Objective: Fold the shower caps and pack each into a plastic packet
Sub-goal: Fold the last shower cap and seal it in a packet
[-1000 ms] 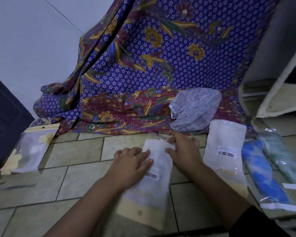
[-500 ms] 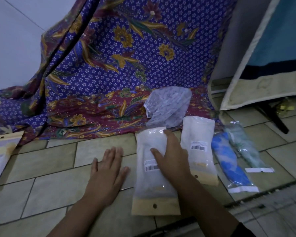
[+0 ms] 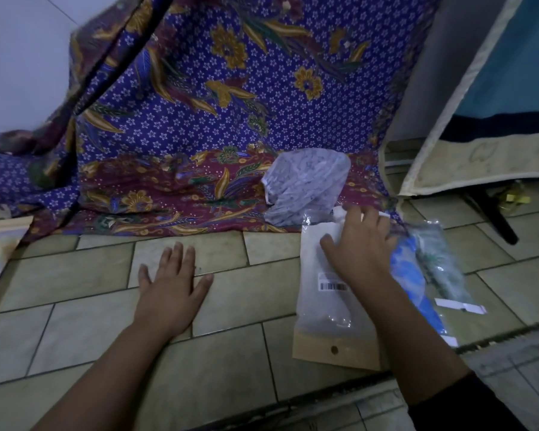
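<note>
Right hand [image 3: 360, 241] flat, fingers spread, pressing top of white packet [image 3: 324, 293] on floor [image 3: 91, 300]. Left hand [image 3: 171, 284] open, palm down on tiles.

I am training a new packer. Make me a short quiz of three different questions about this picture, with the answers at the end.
1. True or false: the left hand lies flat on the bare floor tiles and holds nothing.
2. What does the right hand rest on?
A. the loose shower cap
B. the white packet with the barcode
C. the patterned cloth
3. Fill in: the blue packed cap lies to the ____ of the white packet.

Key: 1 true; 2 B; 3 right.
</note>
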